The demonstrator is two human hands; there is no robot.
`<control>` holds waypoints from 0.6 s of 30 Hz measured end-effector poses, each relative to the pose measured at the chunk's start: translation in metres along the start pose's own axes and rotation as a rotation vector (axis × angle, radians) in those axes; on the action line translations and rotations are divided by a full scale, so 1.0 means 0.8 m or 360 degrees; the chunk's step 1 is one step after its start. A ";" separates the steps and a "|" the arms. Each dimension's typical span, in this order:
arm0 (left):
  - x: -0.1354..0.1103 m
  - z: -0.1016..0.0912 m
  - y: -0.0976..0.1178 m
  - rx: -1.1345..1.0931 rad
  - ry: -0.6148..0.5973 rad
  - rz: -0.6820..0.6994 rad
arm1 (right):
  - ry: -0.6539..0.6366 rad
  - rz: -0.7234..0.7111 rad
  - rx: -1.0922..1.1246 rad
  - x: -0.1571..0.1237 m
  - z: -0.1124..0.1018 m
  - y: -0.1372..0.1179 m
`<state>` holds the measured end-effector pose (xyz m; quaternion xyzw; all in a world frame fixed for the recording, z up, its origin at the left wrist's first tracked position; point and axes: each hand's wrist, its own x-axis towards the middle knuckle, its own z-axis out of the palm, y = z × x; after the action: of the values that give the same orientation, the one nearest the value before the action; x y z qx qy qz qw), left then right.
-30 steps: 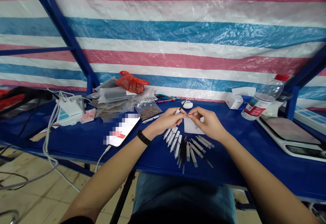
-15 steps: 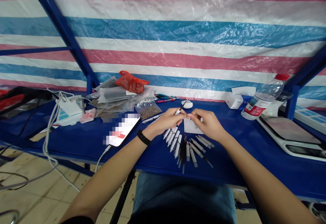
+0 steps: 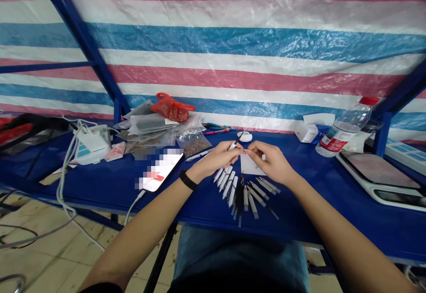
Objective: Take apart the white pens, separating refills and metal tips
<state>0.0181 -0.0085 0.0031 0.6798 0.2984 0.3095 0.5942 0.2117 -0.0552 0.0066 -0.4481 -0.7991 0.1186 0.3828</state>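
My left hand (image 3: 224, 156) is closed around a white pen barrel (image 3: 232, 147), with a thin dark rod jutting from its upper end. Fingertip to fingertip with it, my right hand (image 3: 268, 160) pinches something tiny; what it is stays too small to tell. A white sheet of paper (image 3: 252, 165) lies under the hands. Just below them several white pen parts with clips (image 3: 229, 184) are fanned out on the left, dark refills (image 3: 238, 200) in the middle, and grey tapered pen barrels (image 3: 256, 194) on the right. A small white round dish (image 3: 245, 136) sits behind my fingers.
Left on the blue table (image 3: 199, 208) lie a charging phone (image 3: 164, 168), bags of brown material (image 3: 195, 145), a red plastic bag (image 3: 172, 108) and a power strip with cables (image 3: 91, 144). On the right stand a bottle (image 3: 342, 128), a small white box (image 3: 305, 132) and a scale (image 3: 379, 173).
Almost nothing differs. Both hands keep the same place and grip, with only a very slight shift of the right fingers.
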 end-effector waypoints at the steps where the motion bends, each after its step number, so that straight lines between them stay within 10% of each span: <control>1: 0.000 0.000 0.000 0.0005 0.0002 0.0002 | 0.0004 0.0001 -0.0010 0.000 0.001 0.000; 18: 0.002 -0.001 -0.006 -0.0058 0.0021 -0.0062 | -0.0004 0.0131 0.0051 -0.002 0.010 0.002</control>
<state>0.0180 -0.0060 -0.0017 0.6608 0.3098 0.3078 0.6104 0.2074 -0.0542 -0.0005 -0.4744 -0.7784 0.1476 0.3838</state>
